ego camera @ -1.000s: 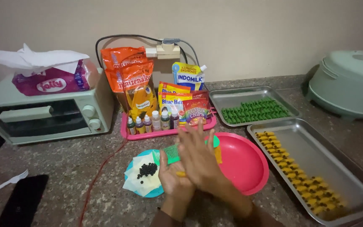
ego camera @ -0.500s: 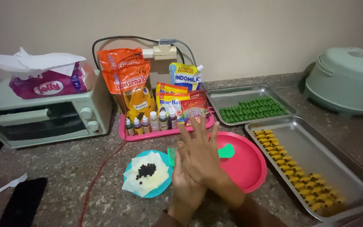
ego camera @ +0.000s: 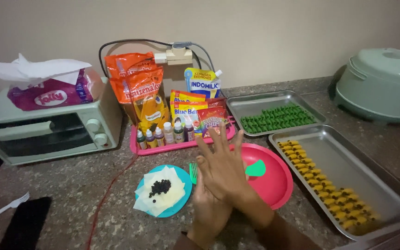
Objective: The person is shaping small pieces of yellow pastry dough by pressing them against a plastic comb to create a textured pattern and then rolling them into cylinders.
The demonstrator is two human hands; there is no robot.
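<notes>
Right hand (ego camera: 223, 169) pressed flat over left hand (ego camera: 209, 203), probably rolling dough, could nudge the pink plate (ego camera: 274, 185) sideways.

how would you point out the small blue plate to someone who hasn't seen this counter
Start at the pale green oven on the left, then drop to the counter in front of it, towards the hands. The blue plate sits just left of the big pink plate. It alone carries pale square sheets topped with a heap of small dark bits.
</notes>
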